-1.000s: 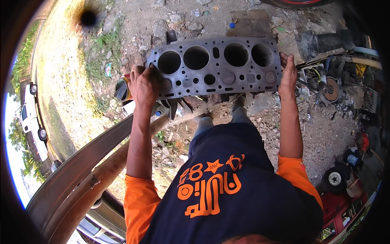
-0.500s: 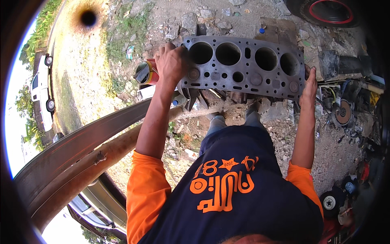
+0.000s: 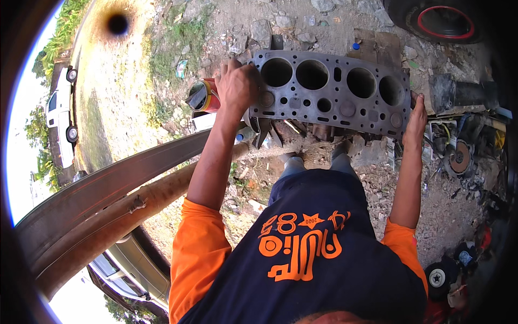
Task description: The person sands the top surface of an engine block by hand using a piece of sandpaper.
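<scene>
A grey metal engine block (image 3: 353, 90) lies in front of me, its flat top face towards me. That face has a row of large round cylinder bores and several smaller holes. My left hand (image 3: 236, 89) is closed at the block's left end, with the knuckles up; a dark blur hides part of the thumb side. At the opposite end, my right hand (image 3: 415, 123) grips the edge from the side, its fingers partly hidden behind the block. Right beside my left hand stands a red and yellow can (image 3: 211, 98) with something dark sticking out of its open top.
A long metal beam (image 3: 118, 174) and a rusty pipe (image 3: 156, 193) cross at the left. A tyre with a red-ringed rim (image 3: 445, 24) lies at the far right. Below it are a dark metal part (image 3: 463, 93) and a round rusty disc (image 3: 459, 157). Stony ground surrounds the block.
The whole picture has shifted slightly to the right and down. Both hands keep their places at the two ends of the block.
</scene>
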Demonstrator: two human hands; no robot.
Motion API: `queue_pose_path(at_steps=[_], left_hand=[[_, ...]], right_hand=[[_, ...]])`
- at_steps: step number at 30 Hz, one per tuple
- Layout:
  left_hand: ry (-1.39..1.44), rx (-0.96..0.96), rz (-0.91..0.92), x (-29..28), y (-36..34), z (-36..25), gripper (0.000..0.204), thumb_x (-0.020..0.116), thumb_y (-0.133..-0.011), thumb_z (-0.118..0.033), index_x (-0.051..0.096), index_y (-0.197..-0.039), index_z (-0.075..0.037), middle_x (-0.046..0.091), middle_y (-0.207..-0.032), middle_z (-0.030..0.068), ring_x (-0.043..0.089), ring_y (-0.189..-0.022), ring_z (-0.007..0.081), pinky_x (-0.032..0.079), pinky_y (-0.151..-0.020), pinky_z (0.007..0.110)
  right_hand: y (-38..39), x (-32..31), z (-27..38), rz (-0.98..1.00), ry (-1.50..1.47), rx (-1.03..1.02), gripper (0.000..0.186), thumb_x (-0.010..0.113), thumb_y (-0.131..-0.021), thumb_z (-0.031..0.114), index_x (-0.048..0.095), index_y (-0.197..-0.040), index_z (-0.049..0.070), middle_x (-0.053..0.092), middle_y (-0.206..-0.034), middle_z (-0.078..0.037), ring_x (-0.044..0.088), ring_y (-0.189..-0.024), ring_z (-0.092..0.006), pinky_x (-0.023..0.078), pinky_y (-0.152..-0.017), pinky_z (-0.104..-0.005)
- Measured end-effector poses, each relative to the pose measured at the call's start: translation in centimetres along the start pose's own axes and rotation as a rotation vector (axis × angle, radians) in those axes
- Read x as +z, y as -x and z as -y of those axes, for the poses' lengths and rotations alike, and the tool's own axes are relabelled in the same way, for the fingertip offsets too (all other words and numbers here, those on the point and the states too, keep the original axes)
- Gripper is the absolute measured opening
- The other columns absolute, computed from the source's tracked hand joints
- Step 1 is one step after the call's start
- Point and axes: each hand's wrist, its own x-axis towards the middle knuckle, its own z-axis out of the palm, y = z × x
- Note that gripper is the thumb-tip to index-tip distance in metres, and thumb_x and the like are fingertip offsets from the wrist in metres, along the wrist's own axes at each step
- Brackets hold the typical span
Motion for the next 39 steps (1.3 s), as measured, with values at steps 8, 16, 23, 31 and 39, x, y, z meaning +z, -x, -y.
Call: queue_pose_path(at_steps=[8,16,23,31,39], left_hand=[[-0.024,-0.032,0.019,0.2,-0.2,0.2,0.025,0.065,-0.096,-0.033,0.080,-0.108,-0.017,0.063,-0.123,0.0163,0.058,-0.123,0.0396,0.045,-0.102,0.059],[-0.093,-0.015,-0.054,2.0,0.6,0.7,0.024,0.065,-0.094,-0.033,0.078,-0.108,-0.018,0.063,-0.118,0.0178,0.060,-0.119,0.0404,0.044,-0.099,0.060],[-0.142,-0.023,-0.062,1.8,-1.2,0.9,0.024,0.065,-0.095,-0.034,0.078,-0.108,-0.020,0.064,-0.119,0.0161,0.060,-0.118,0.0399,0.044,-0.100,0.058],[-0.102,-0.103,-0.035,2.1,-1.3,0.9,0.027,0.063,-0.095,-0.029,0.080,-0.116,-0.022,0.065,-0.123,0.0146,0.061,-0.120,0.0379,0.040,-0.106,0.059],[-0.039,-0.101,-0.015,1.4,-1.9,0.6,0.027,0.062,-0.098,-0.031,0.080,-0.116,-0.022,0.063,-0.123,0.0151,0.059,-0.121,0.0381,0.044,-0.102,0.060]], right_hand=[[-1.1,-0.7,-1.1,0.020,0.029,-0.049,0.064,0.044,-0.113,0.050,0.061,-0.143,-0.004,0.065,-0.142,-0.015,0.060,-0.129,-0.0246,0.042,-0.113,-0.0369],[0.1,0.2,-0.1,-0.049,0.044,-0.039,0.062,0.046,-0.112,0.046,0.060,-0.144,-0.006,0.061,-0.147,-0.017,0.057,-0.134,-0.0262,0.039,-0.115,-0.0363],[-0.5,-0.2,-0.6,-0.036,0.042,-0.020,0.058,0.048,-0.112,0.046,0.063,-0.141,-0.002,0.066,-0.139,-0.014,0.062,-0.125,-0.0248,0.043,-0.111,-0.0377],[-0.3,-0.1,-0.4,-0.035,0.077,-0.019,0.062,0.048,-0.112,0.046,0.057,-0.148,-0.003,0.062,-0.147,-0.014,0.058,-0.133,-0.0242,0.040,-0.115,-0.0366],[-0.9,-0.2,-0.7,-0.002,0.159,-0.049,0.061,0.049,-0.112,0.043,0.056,-0.149,-0.004,0.061,-0.149,-0.016,0.058,-0.134,-0.0252,0.041,-0.113,-0.0355]])
